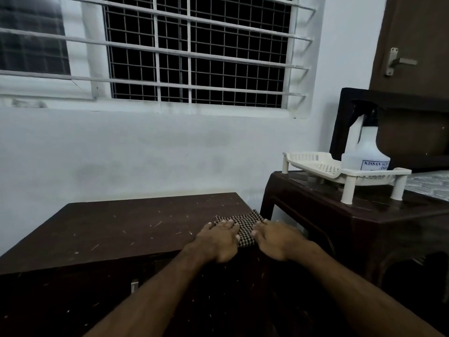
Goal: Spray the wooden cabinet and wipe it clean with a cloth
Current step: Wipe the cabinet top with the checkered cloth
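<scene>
A dark wooden cabinet [126, 229] with pale scratches stands under the window. On its right front part lies a brown-and-cream checked cloth [244, 222]. My left hand [220, 239] presses flat on the cloth's left side. My right hand [277, 239] presses on its right side, fingers bent over the edge. Most of the cloth is hidden under both hands. A white spray bottle [365, 152] with a black trigger stands upright in a white plastic rack [315, 166] on the side table to the right, well apart from my hands.
A dark side table [340, 215] stands higher than the cabinet, right next to it. A barred window [194, 52] and white wall are behind. A brown door with a metal latch [398, 60] is at the upper right. A small metal fitting [134, 285] sits on the cabinet front.
</scene>
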